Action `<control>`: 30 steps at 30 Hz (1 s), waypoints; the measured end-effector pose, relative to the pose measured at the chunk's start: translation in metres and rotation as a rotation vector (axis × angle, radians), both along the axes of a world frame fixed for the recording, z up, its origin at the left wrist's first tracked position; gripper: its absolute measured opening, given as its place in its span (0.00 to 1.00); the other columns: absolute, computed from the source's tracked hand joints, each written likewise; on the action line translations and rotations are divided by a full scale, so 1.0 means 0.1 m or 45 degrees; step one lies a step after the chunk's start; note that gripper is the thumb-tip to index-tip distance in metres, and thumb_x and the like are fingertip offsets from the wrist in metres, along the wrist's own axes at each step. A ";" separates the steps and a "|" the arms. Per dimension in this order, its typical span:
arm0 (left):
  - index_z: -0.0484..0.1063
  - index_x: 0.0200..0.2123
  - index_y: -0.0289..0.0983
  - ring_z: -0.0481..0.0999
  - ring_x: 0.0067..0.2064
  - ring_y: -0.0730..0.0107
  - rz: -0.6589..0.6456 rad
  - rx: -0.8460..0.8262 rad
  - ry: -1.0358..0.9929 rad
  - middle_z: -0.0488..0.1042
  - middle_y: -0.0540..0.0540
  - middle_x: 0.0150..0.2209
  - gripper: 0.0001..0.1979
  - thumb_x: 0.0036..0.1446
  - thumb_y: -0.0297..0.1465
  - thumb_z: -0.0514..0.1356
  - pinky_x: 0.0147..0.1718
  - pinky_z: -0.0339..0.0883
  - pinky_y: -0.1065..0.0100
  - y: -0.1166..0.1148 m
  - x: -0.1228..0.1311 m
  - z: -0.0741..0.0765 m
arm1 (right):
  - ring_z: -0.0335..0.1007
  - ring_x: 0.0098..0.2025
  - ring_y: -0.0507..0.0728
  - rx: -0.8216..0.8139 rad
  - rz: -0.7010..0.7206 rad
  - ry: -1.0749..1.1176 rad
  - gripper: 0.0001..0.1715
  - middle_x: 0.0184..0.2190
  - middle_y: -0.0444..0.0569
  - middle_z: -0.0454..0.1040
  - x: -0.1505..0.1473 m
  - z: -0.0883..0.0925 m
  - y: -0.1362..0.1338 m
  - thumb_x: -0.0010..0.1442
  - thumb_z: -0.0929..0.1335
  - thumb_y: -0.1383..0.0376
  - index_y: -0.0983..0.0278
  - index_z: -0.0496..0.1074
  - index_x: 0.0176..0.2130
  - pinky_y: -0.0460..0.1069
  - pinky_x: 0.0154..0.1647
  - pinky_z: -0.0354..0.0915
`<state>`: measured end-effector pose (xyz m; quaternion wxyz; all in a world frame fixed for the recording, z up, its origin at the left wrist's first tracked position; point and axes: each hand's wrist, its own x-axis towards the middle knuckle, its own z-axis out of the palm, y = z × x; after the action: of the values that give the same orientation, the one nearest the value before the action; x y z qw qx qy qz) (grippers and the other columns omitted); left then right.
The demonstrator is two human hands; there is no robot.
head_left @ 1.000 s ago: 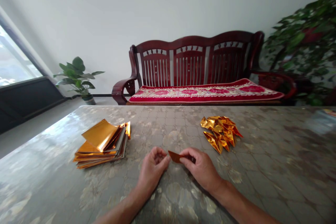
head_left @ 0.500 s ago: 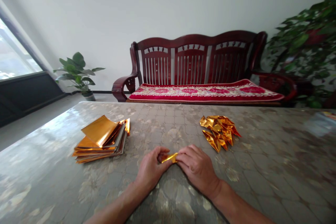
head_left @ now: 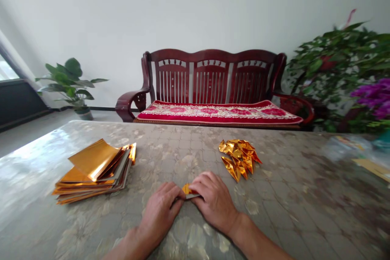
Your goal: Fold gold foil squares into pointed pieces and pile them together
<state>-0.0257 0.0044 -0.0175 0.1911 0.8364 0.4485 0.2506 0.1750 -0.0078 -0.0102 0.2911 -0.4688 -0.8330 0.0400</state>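
Observation:
My left hand and my right hand meet at the near middle of the table, fingers curled and pinched on a small folded gold foil piece pressed against the tabletop. Only a bit of the foil shows between the fingertips. A stack of flat gold foil sheets lies to the left of my left hand. Beyond my right hand sits a pile of folded gold foil pieces.
The table has a glossy patterned cover. Behind it stands a dark red wooden bench with a red cushion. A potted plant is on the floor at left; leafy plants with purple flowers crowd the right. Papers lie at the table's far right.
My hands have closed together over the foil piece, which has gone from a longer strip to a small wedge. The view has swung right and tilted a little.

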 end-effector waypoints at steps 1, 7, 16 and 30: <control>0.71 0.32 0.40 0.72 0.39 0.65 -0.008 0.010 0.013 0.74 0.50 0.34 0.05 0.61 0.27 0.58 0.38 0.62 0.67 0.00 0.00 0.00 | 0.63 0.44 0.57 0.001 0.016 -0.030 0.07 0.37 0.43 0.74 0.01 -0.01 0.01 0.58 0.73 0.66 0.58 0.73 0.38 0.52 0.45 0.60; 0.69 0.33 0.40 0.72 0.38 0.66 -0.033 0.031 0.058 0.74 0.51 0.34 0.04 0.62 0.28 0.58 0.37 0.61 0.67 0.04 -0.03 0.00 | 0.62 0.40 0.55 0.033 -0.001 -0.179 0.08 0.33 0.44 0.72 0.00 -0.07 0.01 0.65 0.68 0.65 0.61 0.71 0.32 0.50 0.41 0.58; 0.70 0.31 0.39 0.71 0.39 0.67 -0.031 0.033 0.099 0.73 0.50 0.34 0.05 0.61 0.28 0.60 0.39 0.61 0.69 0.09 -0.06 0.02 | 0.64 0.38 0.55 -0.012 0.010 -0.144 0.08 0.31 0.45 0.72 0.01 -0.05 -0.02 0.66 0.66 0.68 0.61 0.74 0.34 0.49 0.39 0.58; 0.70 0.33 0.40 0.72 0.37 0.68 0.031 0.044 0.095 0.74 0.51 0.33 0.04 0.62 0.30 0.59 0.35 0.59 0.70 0.13 -0.04 0.05 | 0.66 0.40 0.56 -0.131 -0.133 -0.160 0.04 0.33 0.46 0.72 -0.05 0.00 0.02 0.63 0.69 0.66 0.61 0.75 0.34 0.49 0.40 0.61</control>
<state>-0.0299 0.0171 -0.0121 0.1565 0.8428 0.4611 0.2293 0.1699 -0.0059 -0.0103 0.2153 -0.5277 -0.8208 0.0380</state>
